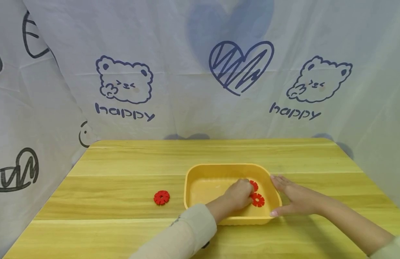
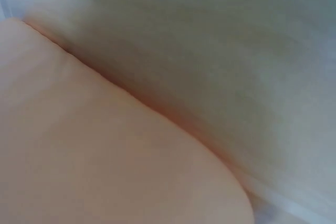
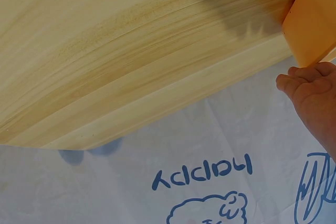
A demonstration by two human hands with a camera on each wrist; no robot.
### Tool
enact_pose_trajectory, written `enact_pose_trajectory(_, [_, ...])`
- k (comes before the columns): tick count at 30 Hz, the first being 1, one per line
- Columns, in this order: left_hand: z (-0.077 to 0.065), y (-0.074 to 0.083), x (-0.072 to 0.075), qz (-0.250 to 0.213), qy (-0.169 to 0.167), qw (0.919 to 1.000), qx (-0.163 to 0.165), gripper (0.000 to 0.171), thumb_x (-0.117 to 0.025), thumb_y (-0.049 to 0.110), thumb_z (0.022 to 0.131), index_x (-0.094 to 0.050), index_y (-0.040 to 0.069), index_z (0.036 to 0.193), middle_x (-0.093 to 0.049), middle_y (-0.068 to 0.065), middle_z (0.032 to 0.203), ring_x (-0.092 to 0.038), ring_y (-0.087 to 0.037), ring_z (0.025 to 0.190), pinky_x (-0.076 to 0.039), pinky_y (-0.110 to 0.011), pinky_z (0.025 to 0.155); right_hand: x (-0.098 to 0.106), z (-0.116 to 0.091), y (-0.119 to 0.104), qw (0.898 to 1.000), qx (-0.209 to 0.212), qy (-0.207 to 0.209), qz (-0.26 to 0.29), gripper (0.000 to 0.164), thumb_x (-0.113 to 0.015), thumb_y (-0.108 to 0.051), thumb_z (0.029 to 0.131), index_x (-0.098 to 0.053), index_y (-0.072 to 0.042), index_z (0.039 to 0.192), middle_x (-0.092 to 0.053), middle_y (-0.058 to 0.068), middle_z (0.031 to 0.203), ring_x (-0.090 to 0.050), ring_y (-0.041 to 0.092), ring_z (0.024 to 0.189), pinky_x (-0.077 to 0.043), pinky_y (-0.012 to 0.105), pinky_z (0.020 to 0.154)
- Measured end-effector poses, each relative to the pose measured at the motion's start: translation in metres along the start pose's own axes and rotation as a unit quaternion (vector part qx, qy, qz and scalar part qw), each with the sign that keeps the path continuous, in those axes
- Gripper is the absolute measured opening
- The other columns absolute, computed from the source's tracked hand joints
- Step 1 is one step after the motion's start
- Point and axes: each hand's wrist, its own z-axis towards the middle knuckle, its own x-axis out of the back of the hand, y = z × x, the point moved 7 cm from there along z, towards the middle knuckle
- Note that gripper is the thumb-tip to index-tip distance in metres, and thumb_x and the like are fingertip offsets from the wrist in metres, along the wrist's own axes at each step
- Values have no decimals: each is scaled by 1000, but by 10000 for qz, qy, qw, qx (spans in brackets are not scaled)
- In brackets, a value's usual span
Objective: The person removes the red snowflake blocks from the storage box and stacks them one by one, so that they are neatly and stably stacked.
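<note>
A yellow plastic basin [image 1: 200, 166] stands on the table, slightly right of the middle. My left hand [image 1: 240, 194] reaches down inside it with curled fingers, right at two red notched discs, an upper disc [image 1: 255, 186] and a lower disc [image 1: 259, 200]. The fingers partly cover the upper one, and I cannot tell whether they pinch it. My right hand [image 1: 297, 197] rests against the basin's right end, fingers extended along the rim and thumb spread toward the near corner. In the right wrist view its fingertips lie by the basin's outer wall [image 3: 312, 22].
Another red notched disc [image 1: 161, 197] lies on the wooden table [image 1: 115, 208], left of the basin. Behind the table hangs a white cloth [image 1: 183, 104] with blue drawings. Blurred skin fills much of the left wrist view.
</note>
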Motion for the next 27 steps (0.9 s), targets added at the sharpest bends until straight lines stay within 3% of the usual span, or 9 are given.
enact_pose_trajectory(6, [-3,0,1,44,-101,9997,-218,16,-68,18,85,-69,8,72,-59,1,73,-46,-8,67,-41,-13,64,0,0,-1,10000,-4,-37,21,107,-68,-55,75,-20,16,140,-16,35,146,-13,55,133,-17,64,106])
enact_pose_trajectory(16, [-11,-4,5,-163,-14,9992,-376,20,-67,17,85,-66,7,67,-52,2,68,-39,-6,64,-36,-12,60,0,0,-1,10000,-35,-48,10,108,-67,-55,75,-19,16,139,-16,35,146,-14,55,133,-17,63,107])
enact_pose_trajectory(18, [-12,-5,6,-320,-36,9987,-389,19,-67,15,85,-66,6,69,-52,0,69,-39,-7,64,-36,-12,59,0,-1,-2,10000,-31,-48,12,108,-67,-55,75,-19,16,139,-16,35,146,-14,55,133,-17,63,107])
enact_pose_trajectory(27, [-21,-7,12,-139,36,9982,-588,11,-68,16,85,-71,7,81,-59,0,78,-43,-5,68,-40,-9,63,-1,-1,-2,9999,-66,-74,16,108,-67,-56,75,-18,15,140,-15,34,147,-13,55,133,-17,63,107])
